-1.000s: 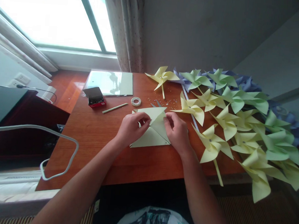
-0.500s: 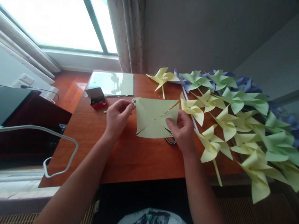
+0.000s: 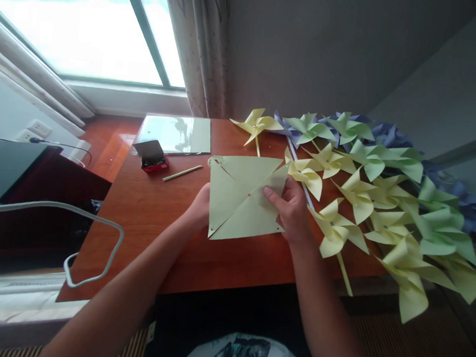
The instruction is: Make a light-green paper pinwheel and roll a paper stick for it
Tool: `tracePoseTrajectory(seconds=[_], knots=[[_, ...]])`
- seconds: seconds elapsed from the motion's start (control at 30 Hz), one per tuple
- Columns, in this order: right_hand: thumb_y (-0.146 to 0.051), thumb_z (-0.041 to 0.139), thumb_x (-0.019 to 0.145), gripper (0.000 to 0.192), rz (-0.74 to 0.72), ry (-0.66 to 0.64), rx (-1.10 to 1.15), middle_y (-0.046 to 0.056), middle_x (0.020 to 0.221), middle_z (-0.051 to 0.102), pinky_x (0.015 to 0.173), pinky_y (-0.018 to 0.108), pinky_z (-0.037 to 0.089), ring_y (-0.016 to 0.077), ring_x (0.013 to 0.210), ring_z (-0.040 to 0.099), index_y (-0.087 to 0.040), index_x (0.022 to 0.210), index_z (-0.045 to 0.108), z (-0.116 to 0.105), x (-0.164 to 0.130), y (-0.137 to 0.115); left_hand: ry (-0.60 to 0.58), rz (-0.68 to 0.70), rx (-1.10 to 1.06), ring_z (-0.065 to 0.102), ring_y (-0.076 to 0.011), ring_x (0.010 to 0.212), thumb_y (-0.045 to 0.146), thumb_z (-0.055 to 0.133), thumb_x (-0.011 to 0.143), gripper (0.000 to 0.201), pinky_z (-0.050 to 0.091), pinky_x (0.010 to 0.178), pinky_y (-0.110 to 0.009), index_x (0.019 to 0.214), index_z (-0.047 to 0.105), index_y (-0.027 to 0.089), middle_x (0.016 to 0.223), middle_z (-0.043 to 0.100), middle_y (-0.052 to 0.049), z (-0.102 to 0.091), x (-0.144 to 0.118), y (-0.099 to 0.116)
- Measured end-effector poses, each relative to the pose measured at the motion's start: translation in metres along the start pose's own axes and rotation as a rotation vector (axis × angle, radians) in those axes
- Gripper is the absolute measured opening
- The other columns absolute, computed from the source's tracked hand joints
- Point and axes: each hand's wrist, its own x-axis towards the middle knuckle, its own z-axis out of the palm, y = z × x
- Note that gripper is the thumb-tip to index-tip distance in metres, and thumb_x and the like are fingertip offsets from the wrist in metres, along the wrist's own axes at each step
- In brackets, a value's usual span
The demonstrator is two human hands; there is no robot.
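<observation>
A pale yellow-green paper square (image 3: 236, 200), cut in from its corners along the diagonals, is held up above the wooden table (image 3: 154, 216). My right hand (image 3: 290, 209) grips its right edge, thumb on the front near the centre. My left hand (image 3: 198, 211) is mostly hidden behind the sheet's left edge and supports it from the back. The scissors seen earlier are hidden under the sheet.
Several finished yellow, green and blue paper pinwheels (image 3: 359, 195) cover the table's right side. A small red and black box (image 3: 152, 155), a paper stick (image 3: 182, 173) and a glossy sheet (image 3: 175, 133) lie at the back left. A white cable (image 3: 95, 244) loops at the left.
The paper lay folded flat on the table a second ago. Both hands have lifted it, opened it out and brought it closer, and my left hand has gone behind it.
</observation>
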Motion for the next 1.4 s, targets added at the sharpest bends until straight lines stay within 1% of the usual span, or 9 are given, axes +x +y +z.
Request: tracePoseTrajectory(seconds=[0.2,0.33,0.53,0.73,0.9,1.03,1.17,1.3,1.4], knots=[[-0.033,0.08,0.077,0.038,0.071,-0.005,-0.088,0.006,0.112,0.078,0.087,0.041,0.064,0.0273,0.099,0.075,-0.025,0.111,0.065,0.001,0.001,0.001,-0.012,-0.061,-0.084,0.072,-0.0273,0.08,0.044,0.084,0.066,0.039,0.061,0.068,-0.036,0.091,0.074,0.016,0.092,0.08,-0.012,0.007,-0.002,0.001],[-0.032,0.083,0.077,0.043,0.039,-0.015,-0.138,0.007,0.111,0.078,0.085,0.041,0.064,0.0277,0.098,0.076,-0.026,0.116,0.065,-0.001,0.001,0.007,-0.038,-0.113,-0.114,0.071,-0.0279,0.087,0.042,0.086,0.066,0.032,0.06,0.078,-0.039,0.084,0.073,0.018,0.091,0.078,-0.01,0.008,0.0,-0.002],[-0.035,0.084,0.077,0.046,0.001,0.008,-0.225,0.007,0.114,0.078,0.089,0.042,0.063,0.0281,0.101,0.076,-0.024,0.118,0.066,-0.001,0.001,0.008,-0.035,-0.15,-0.114,0.067,-0.0237,0.073,0.034,0.087,0.063,0.025,0.057,0.071,-0.036,0.07,0.07,0.018,0.073,0.074,-0.006,0.007,-0.002,-0.002],[-0.033,0.084,0.078,0.043,-0.032,0.01,-0.26,0.007,0.112,0.078,0.088,0.04,0.062,0.0271,0.099,0.075,-0.024,0.116,0.067,0.0,-0.001,0.006,-0.033,-0.169,-0.122,0.068,-0.0267,0.075,0.033,0.089,0.058,0.026,0.056,0.073,-0.037,0.069,0.071,0.017,0.071,0.074,-0.007,0.006,-0.003,0.003],[-0.034,0.082,0.079,0.039,-0.057,0.02,-0.306,0.007,0.111,0.077,0.088,0.042,0.062,0.0277,0.098,0.075,-0.023,0.114,0.068,0.0,-0.001,0.007,-0.023,-0.151,-0.182,0.07,-0.027,0.08,0.03,0.089,0.062,0.026,0.058,0.077,-0.036,0.082,0.078,0.018,0.085,0.079,-0.008,0.006,-0.004,0.001],[-0.034,0.082,0.08,0.038,-0.069,0.023,-0.32,0.007,0.11,0.078,0.084,0.04,0.062,0.027,0.096,0.075,-0.023,0.114,0.068,0.0,-0.001,0.008,-0.021,-0.14,-0.184,0.071,-0.028,0.08,0.03,0.09,0.062,0.024,0.059,0.074,-0.035,0.079,0.079,0.018,0.083,0.079,-0.008,0.005,-0.007,-0.001],[-0.034,0.08,0.081,0.037,-0.099,0.034,-0.389,0.007,0.109,0.078,0.087,0.042,0.062,0.0278,0.097,0.075,-0.023,0.114,0.068,0.001,-0.002,0.008,-0.024,-0.116,-0.187,0.072,-0.0293,0.086,0.03,0.09,0.063,0.028,0.059,0.078,-0.034,0.086,0.081,0.018,0.091,0.081,-0.009,0.005,-0.008,0.0],[-0.037,0.08,0.081,0.039,-0.117,0.071,-0.475,0.009,0.112,0.078,0.09,0.046,0.061,0.0304,0.102,0.074,-0.023,0.115,0.067,0.001,-0.001,0.009,-0.047,-0.152,-0.196,0.073,-0.0299,0.089,0.034,0.087,0.069,0.032,0.059,0.081,-0.034,0.096,0.081,0.017,0.097,0.081,-0.01,0.005,-0.007,0.003],[-0.038,0.081,0.079,0.038,-0.125,0.119,-0.534,0.01,0.11,0.078,0.091,0.049,0.06,0.0328,0.105,0.073,-0.022,0.111,0.069,0.001,-0.001,0.01,-0.076,-0.189,-0.23,0.074,-0.0295,0.086,0.033,0.084,0.072,0.031,0.058,0.076,-0.033,0.099,0.081,0.017,0.091,0.081,-0.009,0.004,-0.006,0.004]])
